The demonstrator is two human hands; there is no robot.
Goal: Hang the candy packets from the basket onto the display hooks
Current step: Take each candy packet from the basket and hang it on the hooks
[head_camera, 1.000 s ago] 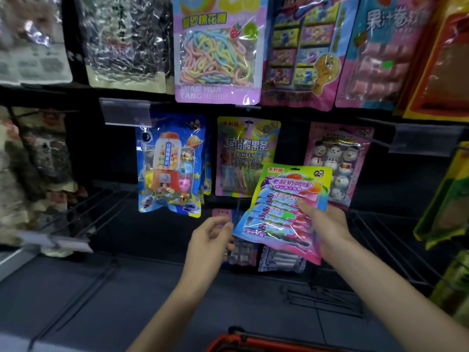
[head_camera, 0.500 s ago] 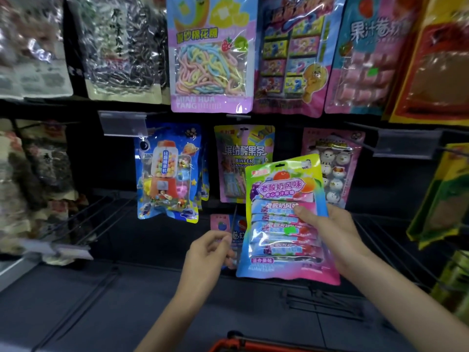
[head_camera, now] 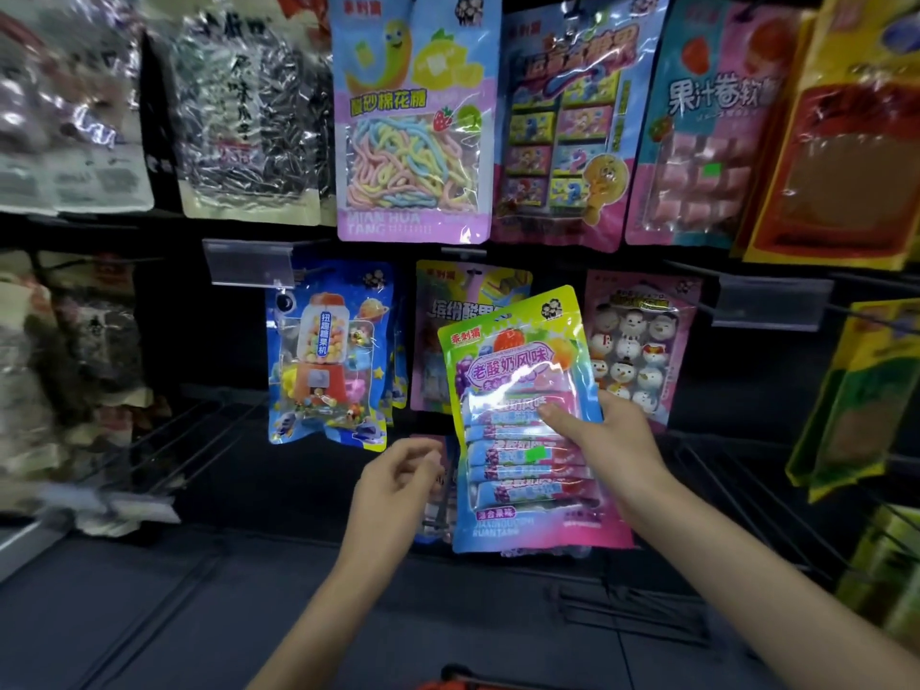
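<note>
My right hand (head_camera: 610,443) grips a green, blue and pink candy packet (head_camera: 517,470) by its right edge, thumb across the front. The packet stands nearly upright, its top leaning slightly left, in front of the lower row of hung packets. It covers part of a pink and yellow packet (head_camera: 443,336) behind it. My left hand (head_camera: 398,483) hovers just left of the held packet with fingers loosely curled and nothing in it. The basket's red rim (head_camera: 450,682) barely shows at the bottom edge.
A blue gumball-machine packet (head_camera: 328,356) hangs to the left and a pink snowman packet (head_camera: 639,351) to the right. Larger packets fill the upper row. Bare wire hooks (head_camera: 199,430) jut out at lower left and lower right. Clear price-tag holders (head_camera: 249,263) sit above.
My right hand raised the packet and turned it from a slant to nearly upright, closer to the lower row. The left hand stayed beside it, rising slightly.
</note>
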